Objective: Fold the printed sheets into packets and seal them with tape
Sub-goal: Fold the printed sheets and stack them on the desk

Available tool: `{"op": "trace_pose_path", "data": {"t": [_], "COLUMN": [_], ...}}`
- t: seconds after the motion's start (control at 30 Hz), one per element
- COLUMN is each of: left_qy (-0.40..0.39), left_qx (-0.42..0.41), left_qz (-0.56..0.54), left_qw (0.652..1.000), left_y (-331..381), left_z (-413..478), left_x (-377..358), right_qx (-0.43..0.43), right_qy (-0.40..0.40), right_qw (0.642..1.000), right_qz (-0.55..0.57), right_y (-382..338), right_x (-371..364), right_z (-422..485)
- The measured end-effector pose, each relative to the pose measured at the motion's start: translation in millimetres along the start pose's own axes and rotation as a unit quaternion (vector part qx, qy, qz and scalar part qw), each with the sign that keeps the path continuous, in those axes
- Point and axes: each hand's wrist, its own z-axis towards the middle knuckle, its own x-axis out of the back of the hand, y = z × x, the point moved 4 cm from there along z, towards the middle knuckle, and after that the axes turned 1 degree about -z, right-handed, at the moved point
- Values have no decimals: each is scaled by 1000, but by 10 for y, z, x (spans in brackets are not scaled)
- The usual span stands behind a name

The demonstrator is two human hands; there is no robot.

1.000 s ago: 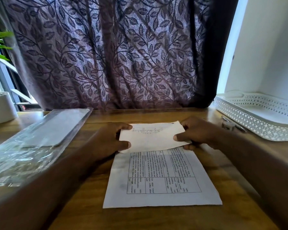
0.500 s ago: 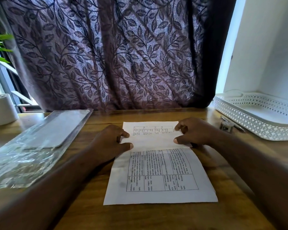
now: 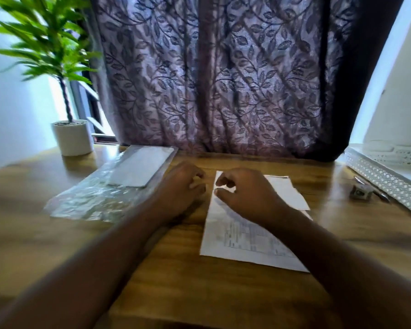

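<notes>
1. Head view: printed sheet (image 3: 235,238) lies flat, centre-right.
2. Your left hand (image 3: 179,186) curls loosely, empty; right hand (image 3: 246,192) curls over its top, grip unclear.
3. Light, limp paper; pinch far corners.

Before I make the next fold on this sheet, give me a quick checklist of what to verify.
1. First fold down: ok. The flap lies over the far end of the printed sheet.
2. Sheet flat on the table: ok.
3. Right hand has a grip on the sheet: cannot tell. Its curled fingers are at the far left corner, but the picture is blurred.
4. Left hand steadies the sheet: not ok. It is beside the sheet's left edge, off the paper.
5. Tape at hand: cannot tell. A small object sits by the white tray, too blurred to identify.
</notes>
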Motion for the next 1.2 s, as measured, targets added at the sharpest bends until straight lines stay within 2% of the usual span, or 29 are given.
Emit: {"op": "trace_pose_path", "data": {"t": [0.1,0.17,0.23,0.3,0.33,0.4,0.5,0.7,0.87,0.97,1.13,1.2], "left_qy": [11,31,54,64,57,20,-11,53,42,29,17,1], "left_qx": [-15,18,32,93,150,260,329,312,305,299,301,306], "left_qz": [9,26,40,75,107,186,183,146,115,108,115,130], "left_qw": [1000,999,997,991,981,947,926,937,944,948,947,943], "left_y": [-199,-531,-727,-1009,-1163,-1475,-1744,-1819,-1850,-1839,-1898,-1903], "left_z": [-153,-433,-526,-719,-810,-979,-1139,-1162,-1156,-1136,-1117,-1111], "left_x": [140,485,623,871,981,1126,1127,1100,1104,1099,1083,1084], "right_qx": [34,71,79,95,108,140,167,103,19,5,-34,-79], "right_qy": [-20,-34,-42,-57,-70,-87,-99,-189,-196,-218,-209,-227], "right_qw": [998,995,995,992,990,985,981,974,977,971,967,961], "right_qz": [40,54,51,57,61,41,27,-72,-83,-98,-139,-136], "right_y": [-428,-896,-1034,-1273,-1395,-1639,-1967,-2219,-2265,-2280,-2254,-2229], "right_x": [-194,-403,-478,-619,-687,-817,-993,-1380,-1609,-1746,-1909,-1965], "right_z": [10,53,43,42,30,20,69,269,568,738,933,951]}}
